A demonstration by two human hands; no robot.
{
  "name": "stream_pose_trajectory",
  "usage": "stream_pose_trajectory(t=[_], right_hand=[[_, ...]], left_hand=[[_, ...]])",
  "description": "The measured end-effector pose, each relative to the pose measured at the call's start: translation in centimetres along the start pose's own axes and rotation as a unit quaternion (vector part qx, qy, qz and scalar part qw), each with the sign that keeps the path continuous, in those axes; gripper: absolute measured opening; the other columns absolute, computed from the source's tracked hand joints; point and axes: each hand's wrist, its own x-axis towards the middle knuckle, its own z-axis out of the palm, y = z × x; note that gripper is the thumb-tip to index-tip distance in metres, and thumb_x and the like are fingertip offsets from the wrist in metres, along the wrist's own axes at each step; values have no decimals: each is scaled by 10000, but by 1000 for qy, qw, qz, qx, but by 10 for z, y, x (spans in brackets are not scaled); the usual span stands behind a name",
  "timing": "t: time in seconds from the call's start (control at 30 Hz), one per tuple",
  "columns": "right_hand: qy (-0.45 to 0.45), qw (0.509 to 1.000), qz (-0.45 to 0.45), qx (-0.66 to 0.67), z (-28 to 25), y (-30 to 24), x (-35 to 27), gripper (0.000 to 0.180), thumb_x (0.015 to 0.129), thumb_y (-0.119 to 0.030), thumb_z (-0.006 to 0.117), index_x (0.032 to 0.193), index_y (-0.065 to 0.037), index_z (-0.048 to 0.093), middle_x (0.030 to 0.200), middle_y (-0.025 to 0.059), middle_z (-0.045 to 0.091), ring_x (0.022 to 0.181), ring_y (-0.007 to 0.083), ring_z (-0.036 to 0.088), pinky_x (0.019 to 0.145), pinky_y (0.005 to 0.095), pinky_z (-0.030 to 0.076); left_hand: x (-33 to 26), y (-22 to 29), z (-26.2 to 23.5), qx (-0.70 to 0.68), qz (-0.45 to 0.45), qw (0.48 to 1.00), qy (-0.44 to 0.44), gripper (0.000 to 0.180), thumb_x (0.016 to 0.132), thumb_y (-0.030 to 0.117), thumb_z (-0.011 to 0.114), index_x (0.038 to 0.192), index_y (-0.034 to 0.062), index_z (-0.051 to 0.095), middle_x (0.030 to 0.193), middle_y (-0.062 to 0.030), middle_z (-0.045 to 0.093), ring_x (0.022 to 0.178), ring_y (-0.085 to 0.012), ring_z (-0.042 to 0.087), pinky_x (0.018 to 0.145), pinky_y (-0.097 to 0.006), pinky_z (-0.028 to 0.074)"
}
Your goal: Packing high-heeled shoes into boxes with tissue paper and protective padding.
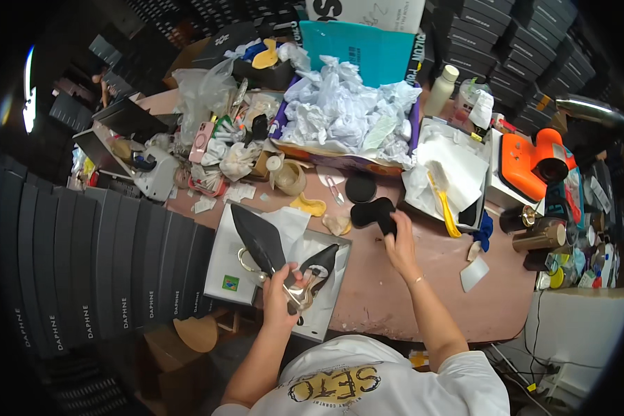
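My left hand [277, 298] is closed around the heel end of a black pointed shoe [256, 236], which is tilted with its toe up and away from me. A second black pointed shoe [324, 265] lies just right of it, in an open shoe box [222, 267] with white paper inside. On the pink tabletop, my right hand [401, 246] has its fingers closed on the near edge of a soft black pad [374, 213]. A round black disc [360, 186] lies behind that pad. The left fingers partly hide the first shoe's heel and strap.
Crumpled white paper fills a purple-edged carton [277, 132] at the back. A yellow-handled brush [445, 208] lies on a paper-lined box at right, near an orange device [523, 170]. Dark shoe boxes [111, 263] stand in a row at left. Small yellow pieces [308, 204] lie mid-table.
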Motion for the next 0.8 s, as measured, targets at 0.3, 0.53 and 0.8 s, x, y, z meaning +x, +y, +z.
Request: stream_pose_trajectory(t=[0.3, 0.53, 0.8], right_hand=[[-54, 997, -56, 12, 26, -51, 89, 324, 841, -157, 604, 1136, -26, 597, 1056, 151, 567, 955, 330, 573, 824, 385, 470], [-214, 916, -309, 138, -8, -217, -12, 408, 737, -28, 640, 1144, -56, 616, 887, 90, 555, 837, 263, 571, 712, 359, 493], [-127, 938, -296, 126, -33, -235, -37, 453, 701, -5, 639, 1146, -88, 629, 892, 59, 558, 768, 239, 554, 659, 357, 456]], left_hand=[[24, 2, 17, -132, 64, 988, 46, 233, 906, 281, 601, 885, 57, 541, 769, -55, 539, 729, -160, 554, 685, -301, 495], [4, 2, 6, -148, 49, 987, -42, 265, 888, 350, 577, 890, 86, 551, 799, -40, 573, 704, -145, 564, 691, -312, 494], [-17, 24, -4, -15, 156, 987, -31, 287, 890, 373, 517, 884, 88, 552, 764, -54, 567, 711, -171, 567, 692, -279, 481]])
